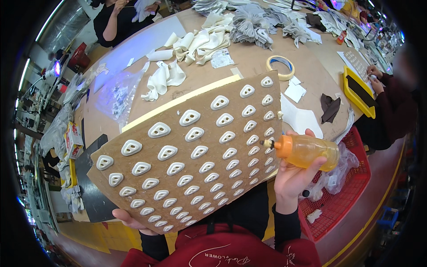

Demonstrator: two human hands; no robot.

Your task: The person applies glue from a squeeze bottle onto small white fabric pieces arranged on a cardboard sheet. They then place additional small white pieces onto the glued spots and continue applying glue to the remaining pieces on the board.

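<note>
Brown board (184, 154) bearing white two-holed pieces (219, 103) fills the head view's centre, the left hand (129, 219), partly hidden, holding its seven-o'clock edge. At four o'clock, the right hand (291, 178) grips an orange-capped bottle (311, 152). White lettering marks the red garment (191, 242) at six; a printed slip (222, 58) lies at twelve.

Across the brown table (249, 60) we see loose cream fabric pieces (209, 40) heaped beside a stack of grey pieces (251, 29), with a paper slip (221, 58) at the heap's near edge. To the right we find a roll of tape (292, 71), dark brown scraps (330, 108) and a yellow tray (367, 109). On our left lies a clear plastic bag (118, 95). Beside the table at right we have a red mesh basket (338, 209); near the yellow tray we see a co-worker (400, 107) in dark clothing.
</note>
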